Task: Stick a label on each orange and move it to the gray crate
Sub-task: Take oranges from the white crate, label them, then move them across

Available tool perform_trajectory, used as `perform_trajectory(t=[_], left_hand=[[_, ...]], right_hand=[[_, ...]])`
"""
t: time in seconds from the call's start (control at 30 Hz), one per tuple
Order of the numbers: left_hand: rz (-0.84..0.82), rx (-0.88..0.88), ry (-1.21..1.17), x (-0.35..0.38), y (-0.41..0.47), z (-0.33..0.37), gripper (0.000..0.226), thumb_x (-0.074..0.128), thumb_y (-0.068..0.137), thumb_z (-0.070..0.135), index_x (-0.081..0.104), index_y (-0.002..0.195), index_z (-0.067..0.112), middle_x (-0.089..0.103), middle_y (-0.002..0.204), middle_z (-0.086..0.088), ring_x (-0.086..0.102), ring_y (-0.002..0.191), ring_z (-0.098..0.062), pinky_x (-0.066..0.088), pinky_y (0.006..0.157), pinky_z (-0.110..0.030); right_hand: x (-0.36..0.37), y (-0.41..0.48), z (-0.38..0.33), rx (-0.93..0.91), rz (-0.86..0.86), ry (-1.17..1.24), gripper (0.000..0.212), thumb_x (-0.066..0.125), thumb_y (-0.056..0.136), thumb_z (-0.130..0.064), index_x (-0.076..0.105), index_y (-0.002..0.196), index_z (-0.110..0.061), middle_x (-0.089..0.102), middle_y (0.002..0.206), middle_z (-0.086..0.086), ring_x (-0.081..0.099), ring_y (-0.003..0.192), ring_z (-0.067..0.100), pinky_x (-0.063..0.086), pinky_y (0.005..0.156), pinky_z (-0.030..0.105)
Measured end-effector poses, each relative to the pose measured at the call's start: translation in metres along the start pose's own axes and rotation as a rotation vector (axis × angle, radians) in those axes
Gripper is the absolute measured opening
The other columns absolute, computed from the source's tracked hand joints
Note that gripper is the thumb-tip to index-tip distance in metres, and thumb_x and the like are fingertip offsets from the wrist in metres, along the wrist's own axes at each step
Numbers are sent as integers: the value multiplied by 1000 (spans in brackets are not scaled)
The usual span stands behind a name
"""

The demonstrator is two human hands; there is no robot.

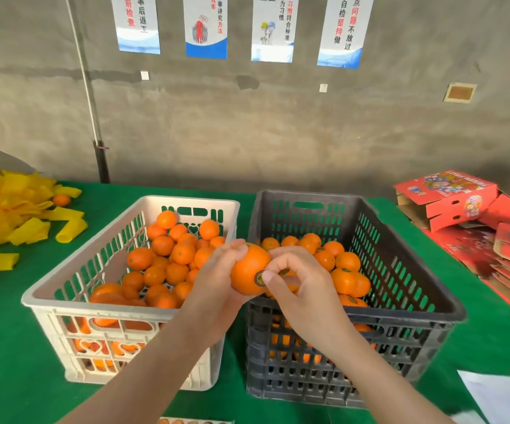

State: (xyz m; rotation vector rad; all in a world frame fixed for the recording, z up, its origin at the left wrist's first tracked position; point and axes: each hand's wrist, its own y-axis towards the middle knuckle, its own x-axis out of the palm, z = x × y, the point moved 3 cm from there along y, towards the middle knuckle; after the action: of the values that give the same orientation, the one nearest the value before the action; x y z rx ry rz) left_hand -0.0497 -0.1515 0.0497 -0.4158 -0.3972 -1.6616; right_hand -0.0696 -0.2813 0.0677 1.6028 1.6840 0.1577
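Entry, nearest first: left hand [217, 283], reaching in from the lower edge, cupped the held orange [245, 264] from its left and underside, fingers [232, 249] curled over its top in a firm grasp. The right hand [299, 289] met the fruit's right flank, its thumb pressed on the round label [259, 278] and forefinger bent against the peel above; the remaining fingers were curled in, and whether they held anything could not be told. The fruit was held above the seam between two crates on the green surface [8, 347] — the white crate [192, 201] of unlabelled stock to the left, the gray crate [308, 197] just right and below, part-filled. Judged: the drop lay rightward and down from the left hand's grasp, a short carry, the right hand nearer the target yet in the path. Beyond: yellow foam sleeves [18, 215] far left, red cartons [449, 197] far right.
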Motion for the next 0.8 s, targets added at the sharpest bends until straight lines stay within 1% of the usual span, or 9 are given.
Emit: perform_trajectory(t=[0.17,0.33,0.4,0.47,0.53,0.6,0.67,0.73,0.8], left_hand=[[18,15,51,13,-7,-8,43,47,96,28,43,136,12,54,129,-23,60,114,-35,47,99,-53],[46,33,94,17,-9,-17,35,49,95,27,48,129,18,58,122,-17,65,103,-28,56,82,-41],[48,37,104,18,-9,-19,31,49,94,26,50,125,20,59,118,-16,66,97,-26,56,79,-40],[53,34,118,18,-8,-21,27,48,94,25,53,120,21,58,116,-17,65,94,-26,56,76,-39],[72,13,115,18,-8,-23,23,48,94,24,56,115,22,60,112,-15,67,88,-24,57,68,-36],[80,-21,80,18,-8,-26,24,49,92,25,58,113,20,63,106,-14,69,81,-23,56,61,-34],[57,-52,57,21,-8,-28,26,49,92,28,59,113,16,68,101,-15,71,80,-23,57,61,-34],[52,-76,62,26,-4,-30,27,49,94,31,58,111,14,72,95,-14,72,81,-24,59,64,-37],[84,-91,80,31,2,-32,26,49,95,35,58,109,15,74,86,-10,72,78,-24,60,67,-40]], right_hand=[[-5,-11,5,27,95,-37,12,62,90,-10,59,83,-19,58,104,-5,53,101,4,51,82,36],[-5,-21,10,-53,229,-95,6,64,87,-14,60,82,-15,61,98,-5,57,94,9,54,73,37],[-5,-24,12,-89,268,-100,4,63,85,-18,61,82,-15,60,96,-8,57,92,6,54,70,34],[-7,-28,16,-88,281,-95,9,65,84,-22,60,90,-19,58,96,-14,56,92,2,55,69,31],[-10,-28,21,21,248,-6,38,69,79,-34,51,112,-34,55,98,-22,58,89,5,54,70,28],[-13,-28,26,92,205,86,61,71,75,-43,34,123,-51,53,101,-23,58,84,9,54,71,28],[-14,-30,28,66,152,70,58,63,77,-54,31,125,-52,50,109,-24,55,92,8,53,77,30],[-11,-32,30,50,44,28,54,55,78,-63,28,124,-53,46,124,-22,48,110,0,48,89,23],[-9,-33,36,57,-39,8,65,66,77,-54,24,126,-51,41,131,-18,42,119,-5,43,94,14]])
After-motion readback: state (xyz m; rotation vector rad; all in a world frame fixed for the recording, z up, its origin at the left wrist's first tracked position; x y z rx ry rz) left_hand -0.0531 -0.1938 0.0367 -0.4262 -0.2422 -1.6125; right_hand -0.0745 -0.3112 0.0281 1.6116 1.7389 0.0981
